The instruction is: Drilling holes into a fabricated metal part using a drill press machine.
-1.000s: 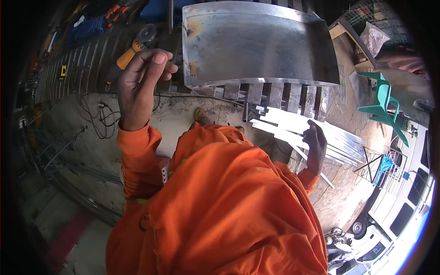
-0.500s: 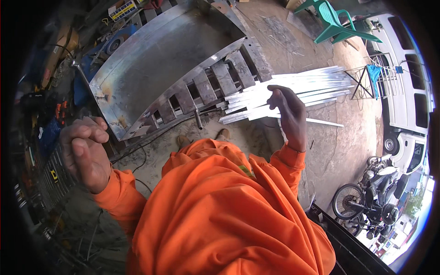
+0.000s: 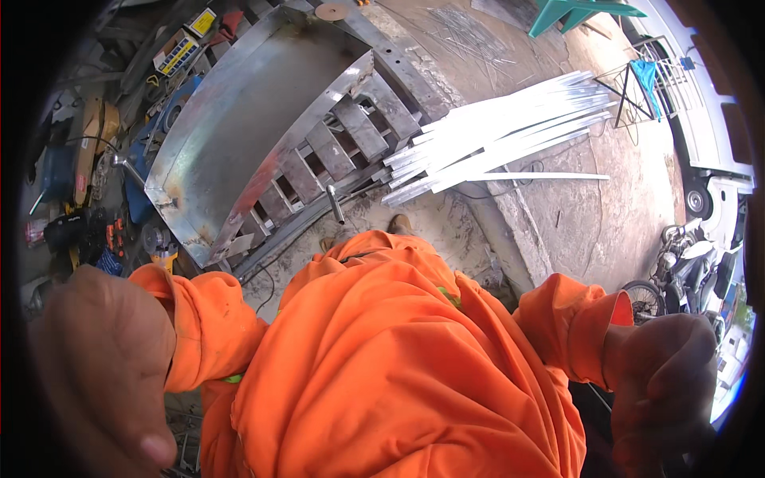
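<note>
Both hands are raised close to the camera, out at the two sides of my orange-sleeved body. My left hand [image 3: 107, 350] looms large at the lower left, bent back at the wrist. One fingertip points down, while the other fingers run into the dark rim. At the lower right, my right hand [image 3: 668, 374] is dim and partly blurred, its fingers folded out of sight. No object shows in either hand. Beyond my feet stands a large open sheet-metal tray [image 3: 263, 119], with a slatted metal frame [image 3: 331, 147] along its near side.
Bright metal strips [image 3: 502, 135] lie piled on the floor. A short metal tube [image 3: 335, 205] and a cable [image 3: 267, 275] are near my boots. Tools and boxes [image 3: 175, 52] crowd the left. A green chair [image 3: 578, 14], a motorcycle [image 3: 677, 267] and a white van [image 3: 729, 171] stand right.
Both hands have moved outward and back toward the camera, from in front of me to the lower sides. The view has shifted slightly; the metal tray and strips stay in place.
</note>
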Demonstrator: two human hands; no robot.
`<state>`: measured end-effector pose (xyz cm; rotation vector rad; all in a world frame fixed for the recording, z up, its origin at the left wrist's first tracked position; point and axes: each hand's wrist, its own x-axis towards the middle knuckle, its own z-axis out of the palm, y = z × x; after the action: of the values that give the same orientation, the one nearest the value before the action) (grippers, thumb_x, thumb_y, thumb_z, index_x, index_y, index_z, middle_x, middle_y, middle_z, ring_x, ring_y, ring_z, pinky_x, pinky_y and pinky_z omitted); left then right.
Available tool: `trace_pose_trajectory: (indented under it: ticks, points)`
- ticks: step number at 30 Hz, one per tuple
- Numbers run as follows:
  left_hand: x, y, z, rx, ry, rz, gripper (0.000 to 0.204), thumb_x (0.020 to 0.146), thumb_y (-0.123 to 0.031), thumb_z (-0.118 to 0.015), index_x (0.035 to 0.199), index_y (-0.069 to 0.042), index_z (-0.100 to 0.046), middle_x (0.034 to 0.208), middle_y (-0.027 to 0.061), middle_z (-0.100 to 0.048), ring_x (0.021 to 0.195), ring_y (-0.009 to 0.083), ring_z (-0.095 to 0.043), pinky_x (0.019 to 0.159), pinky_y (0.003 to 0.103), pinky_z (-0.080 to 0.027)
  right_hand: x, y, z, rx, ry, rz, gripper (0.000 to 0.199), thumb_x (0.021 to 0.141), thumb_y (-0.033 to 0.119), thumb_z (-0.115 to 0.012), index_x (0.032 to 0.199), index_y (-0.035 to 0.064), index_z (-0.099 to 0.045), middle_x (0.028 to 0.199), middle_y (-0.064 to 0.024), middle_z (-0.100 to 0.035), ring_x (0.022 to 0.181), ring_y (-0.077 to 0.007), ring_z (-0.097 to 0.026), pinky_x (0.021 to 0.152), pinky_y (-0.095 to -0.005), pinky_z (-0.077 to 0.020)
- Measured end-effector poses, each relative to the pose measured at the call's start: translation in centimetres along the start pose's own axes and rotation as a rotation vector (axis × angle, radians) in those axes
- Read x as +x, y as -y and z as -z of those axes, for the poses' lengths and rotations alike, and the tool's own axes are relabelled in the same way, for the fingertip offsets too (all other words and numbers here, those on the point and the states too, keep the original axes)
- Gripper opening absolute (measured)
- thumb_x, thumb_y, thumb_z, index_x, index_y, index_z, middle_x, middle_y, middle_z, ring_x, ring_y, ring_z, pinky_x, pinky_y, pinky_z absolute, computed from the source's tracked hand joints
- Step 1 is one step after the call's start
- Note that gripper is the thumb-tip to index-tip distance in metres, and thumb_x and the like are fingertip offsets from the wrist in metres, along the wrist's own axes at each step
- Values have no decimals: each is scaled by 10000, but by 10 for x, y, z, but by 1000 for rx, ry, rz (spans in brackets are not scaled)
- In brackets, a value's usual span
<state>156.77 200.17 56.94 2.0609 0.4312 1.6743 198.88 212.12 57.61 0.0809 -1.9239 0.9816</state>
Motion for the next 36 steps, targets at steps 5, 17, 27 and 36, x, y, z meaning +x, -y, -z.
trace_pose_trajectory:
  ticks: [5,17,27,36]
  points:
    - [19,-7,22,-116,119,13,102,920,-250,-731,998,-300,-774,1061,-142,-759,903,27,-691,835,176,-448,-15,2,0,-64,-86,-73,437,990,534,-465,1303,276,-628,876,-33,-664,740,-166,-574,725,-367,-504]
    - [41,23,-35,-218,242,117,103,918,-264,-737,1002,-310,-774,1044,-137,-760,901,33,-688,838,187,-447,-43,-19,43,-22,-130,-235,379,956,369,-583,1275,176,-648,935,-68,-697,814,-172,-627,739,-345,-522]
    - [48,35,-43,-318,299,191,105,917,-275,-741,1006,-319,-774,1029,-133,-761,900,38,-685,840,197,-445,-14,-72,31,-2,-120,-388,354,928,232,-681,1252,92,-665,984,-97,-725,875,-178,-671,750,-326,-537]
    - [29,77,-49,-294,171,358,267,963,-415,-684,1003,-171,-785,985,-18,-771,861,110,-658,817,251,-438,-73,-90,-40,-379,200,-1203,430,946,221,-695,1318,32,-594,1137,-135,-717,1030,-262,-686,879,-373,-527]
